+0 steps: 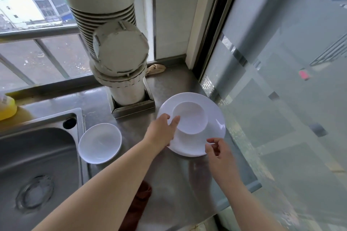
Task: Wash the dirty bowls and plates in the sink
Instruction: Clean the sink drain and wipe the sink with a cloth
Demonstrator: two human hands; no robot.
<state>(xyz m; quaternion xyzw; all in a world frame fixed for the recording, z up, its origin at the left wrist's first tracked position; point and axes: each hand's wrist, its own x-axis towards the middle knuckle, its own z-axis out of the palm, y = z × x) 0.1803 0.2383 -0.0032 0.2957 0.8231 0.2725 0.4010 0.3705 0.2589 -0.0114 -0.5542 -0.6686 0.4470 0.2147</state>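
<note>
Left grip [163, 129] rests relaxed on the bowl [190, 118] stacked on a plate [212, 110], desk's three o'clock; right grip [217, 153], half-curled, holds nothing. Pickup stage, likely; next, carrying both to the sink [37, 155].

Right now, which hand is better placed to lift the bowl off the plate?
Left. The left hand already touches the bowl on the plate; the right hand is only at the plate's near rim.

1. White plate [214, 118], with a white bowl [190, 119] on it.
2. A second white bowl [99, 143].
3. Grey steel sink [28, 155] and counter [169, 170].
4. Yellow sponge [6, 108].
5. Reddish-brown cloth [139, 200].
6. White ribbed pipe [105, 15].
</note>
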